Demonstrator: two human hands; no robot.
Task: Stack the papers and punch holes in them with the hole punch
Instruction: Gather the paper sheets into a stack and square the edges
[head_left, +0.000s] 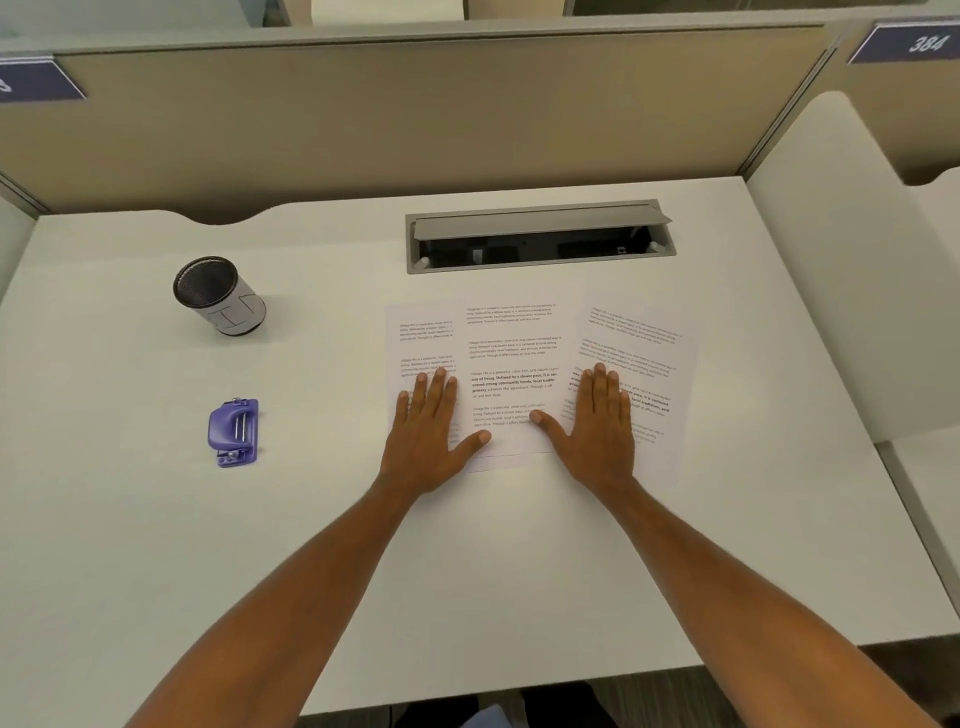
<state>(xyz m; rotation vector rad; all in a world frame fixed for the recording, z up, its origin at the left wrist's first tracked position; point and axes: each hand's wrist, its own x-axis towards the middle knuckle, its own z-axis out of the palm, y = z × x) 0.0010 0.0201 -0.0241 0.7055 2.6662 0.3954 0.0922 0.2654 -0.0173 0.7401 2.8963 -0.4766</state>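
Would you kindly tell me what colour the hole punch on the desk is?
The hole punch is purple with silver metal parts, seen clearly in the head view.

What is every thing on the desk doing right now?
Papers: three printed sheets, fanned out and overlapping, not stacked yet.
Left hand: flat, palm down on the left sheet.
Right hand: flat, palm down on the right sheet.
Hole punch: purple, resting on the desk left of the papers, untouched.
Pen cup: upright, looks empty.
Cable hatch: lid open.
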